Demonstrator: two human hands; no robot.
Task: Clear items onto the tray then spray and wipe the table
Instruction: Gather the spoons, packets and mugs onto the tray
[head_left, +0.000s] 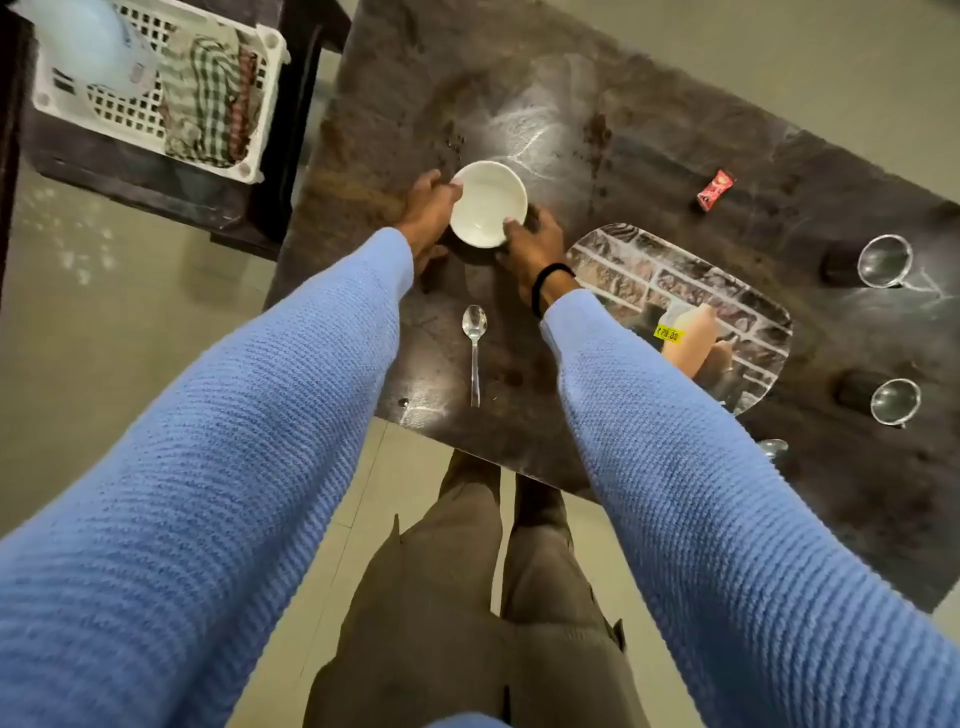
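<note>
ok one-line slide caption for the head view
Left hand and right hand hold the white bowl beside the tray.

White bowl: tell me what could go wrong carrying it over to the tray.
1. The bottle lies on the near part of the tray, so the white bowl, held by the left hand and right hand, might knock it when set down.
2. The spoon lies close to the edge of the table; a passing sleeve could sweep it off.

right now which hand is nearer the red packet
Right. The right hand grips the white bowl on the side toward the red packet; the left hand grips its far side.
</note>
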